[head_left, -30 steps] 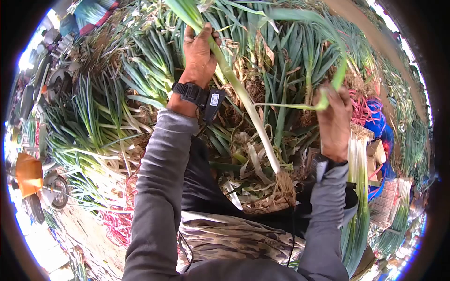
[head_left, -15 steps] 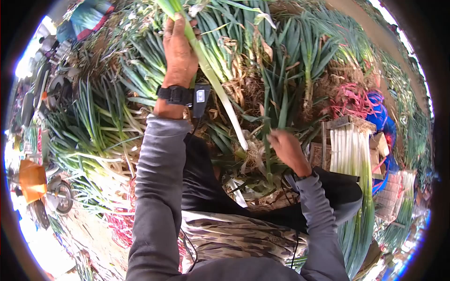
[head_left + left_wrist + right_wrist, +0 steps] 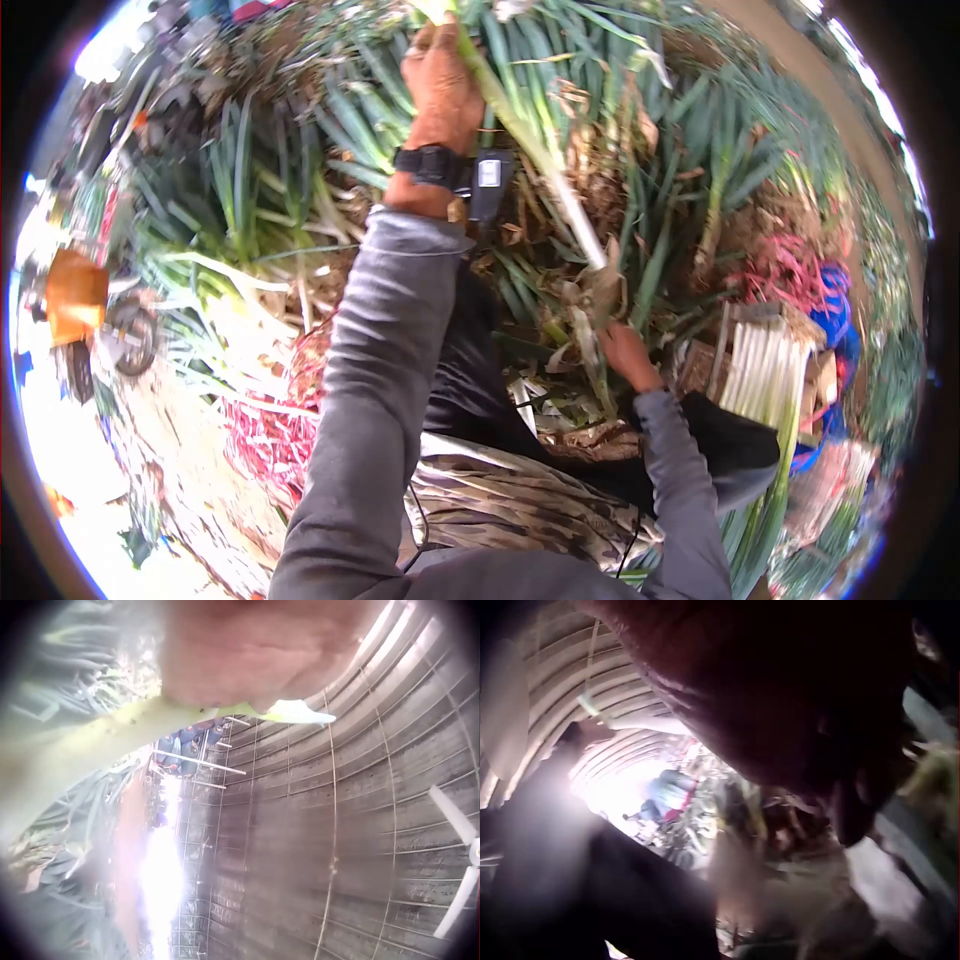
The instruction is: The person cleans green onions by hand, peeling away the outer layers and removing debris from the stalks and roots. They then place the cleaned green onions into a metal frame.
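Up at the top of the head view, the left hand [image 3: 445, 90] has its fingers curled round one long green onion [image 3: 530, 145], clamped on the green part of the stalk. And here's the line that matters: the long axis runs on a slant from that grip, down and across to the right, the white end low and closer to the person's body. So the left hand owns the leafy end, while the right hand [image 3: 628, 358] is much the nearer to the white one, just below it. Are the right fingers together or apart? Can't tell — they're lost in blur beside the loose dry leaves [image 3: 590, 350], and the right wrist view is too dark to settle it. Nor can I say whether they touch the stalk; its very tip fades into a brownish smear, roots or peelings.

The left wrist view backs up the hold, the pale stalk passing right beneath the blurred hand. Around it all — upright green onions [image 3: 725, 150] beyond the hands, a bundle of white stalks [image 3: 765, 365] by the right knee, pink twine [image 3: 785, 270] just past that.
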